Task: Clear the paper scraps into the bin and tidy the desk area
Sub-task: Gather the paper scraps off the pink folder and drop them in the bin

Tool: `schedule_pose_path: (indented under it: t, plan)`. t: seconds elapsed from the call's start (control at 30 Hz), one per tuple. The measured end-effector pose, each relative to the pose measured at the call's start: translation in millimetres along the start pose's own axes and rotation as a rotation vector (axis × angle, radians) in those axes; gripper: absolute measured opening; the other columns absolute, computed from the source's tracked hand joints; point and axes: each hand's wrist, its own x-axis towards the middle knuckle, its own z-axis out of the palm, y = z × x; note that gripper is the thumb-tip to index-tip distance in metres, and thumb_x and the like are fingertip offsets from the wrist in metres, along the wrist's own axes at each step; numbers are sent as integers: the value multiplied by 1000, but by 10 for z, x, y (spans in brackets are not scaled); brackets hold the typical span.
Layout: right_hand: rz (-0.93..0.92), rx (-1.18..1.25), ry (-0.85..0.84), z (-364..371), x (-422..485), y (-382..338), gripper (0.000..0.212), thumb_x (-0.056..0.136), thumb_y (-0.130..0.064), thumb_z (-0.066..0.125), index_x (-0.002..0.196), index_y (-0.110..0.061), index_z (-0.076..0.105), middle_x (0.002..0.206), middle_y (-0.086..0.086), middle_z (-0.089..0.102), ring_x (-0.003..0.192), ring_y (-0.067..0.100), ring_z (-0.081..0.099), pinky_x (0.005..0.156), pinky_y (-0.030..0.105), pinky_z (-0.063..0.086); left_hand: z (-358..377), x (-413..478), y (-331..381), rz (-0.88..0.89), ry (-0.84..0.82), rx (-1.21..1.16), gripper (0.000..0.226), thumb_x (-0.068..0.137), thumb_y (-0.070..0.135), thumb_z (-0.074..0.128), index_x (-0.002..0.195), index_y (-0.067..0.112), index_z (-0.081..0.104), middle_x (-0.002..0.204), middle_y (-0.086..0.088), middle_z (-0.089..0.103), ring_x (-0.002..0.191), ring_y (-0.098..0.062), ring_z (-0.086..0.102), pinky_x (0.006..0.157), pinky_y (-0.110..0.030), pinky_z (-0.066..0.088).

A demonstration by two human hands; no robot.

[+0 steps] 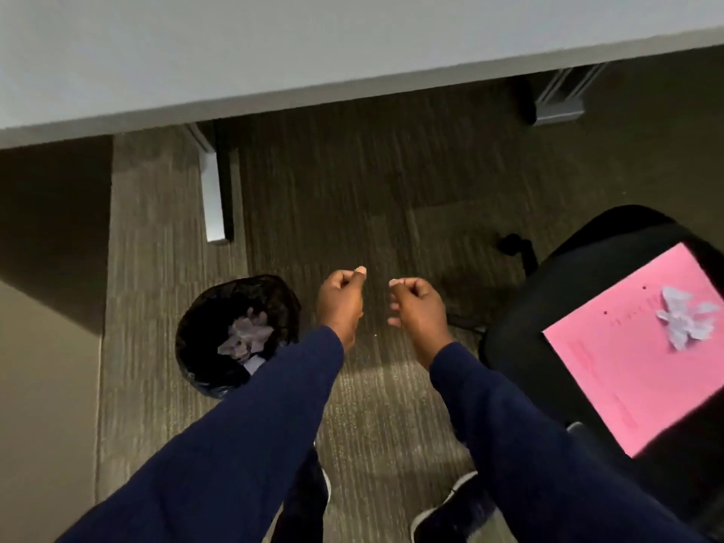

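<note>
A round black bin (203, 346) with a dark liner stands on the carpet at the left, and pale paper scraps (245, 337) lie inside it. My left hand (340, 303) hovers just right of the bin with its fingers curled into a loose fist and nothing visible in it. A short gap to the right, my right hand (417, 311) is curled the same way and looks empty. On the black chair seat (548, 291) at the right lies a pink sheet (642, 370) with a small heap of white paper scraps (683, 323) on top.
The white desk (274, 52) runs across the top, with its grey legs (213, 190) under it. A dark cabinet side (55, 229) stands at the left. Striped carpet (376, 405) lies between bin and chair. My shoes (450, 511) show at the bottom.
</note>
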Motion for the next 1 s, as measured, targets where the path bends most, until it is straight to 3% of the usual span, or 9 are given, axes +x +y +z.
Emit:
schedule_pose_path:
  t: [0.27,0.4,0.53,0.67,0.8,0.9,1.0]
  plan:
    - [-53,54,221,-1620,-72,-121,10,94,-29,63,95,-20,66,86,2,67,77,12,62,64,31,55,1506,-647,108,95,-192,186,27,92,39,64,72,24,56,70,2,56,71,-18,53,67,-35,45]
    - [-65,30,327,-2485,-77,-58,12,93,-31,63,93,-19,65,88,2,68,80,18,63,68,40,58,2265,-947,90,172,-320,301,24,92,37,64,76,21,59,68,4,57,67,-16,53,69,-35,47]
    - [9,30,424,-3346,-65,164,17,95,-34,59,97,-18,64,94,2,67,86,23,64,81,48,60,3005,-1220,-25,252,-413,452,20,93,36,65,88,17,64,89,-2,66,75,-15,61,71,-32,52]
    - [80,-48,537,-3930,-16,420,14,93,-37,58,91,-24,62,98,-2,67,93,23,65,82,41,58,3560,-1385,-184,360,-476,621,16,91,38,65,94,23,63,112,-1,59,93,-16,62,83,-34,54]
    - [123,-240,654,-4378,85,637,19,92,-35,61,104,-21,62,116,6,63,92,22,60,65,25,44,4036,-1468,-312,570,-573,854,29,94,37,63,118,23,57,128,-2,49,112,-19,55,93,-34,49]
    - [110,-338,661,-4643,204,782,35,88,-31,67,120,-23,57,130,11,51,110,29,58,83,31,50,4355,-1453,-395,733,-649,1145,52,93,38,62,140,25,43,145,-4,40,132,-26,43,107,-44,44]
    - [83,-518,598,-4828,326,817,63,87,-29,70,143,-27,42,143,10,40,126,34,49,98,41,48,4573,-1421,-437,848,-672,1338,74,91,36,64,154,28,26,161,-8,20,144,-33,28,116,-46,33]
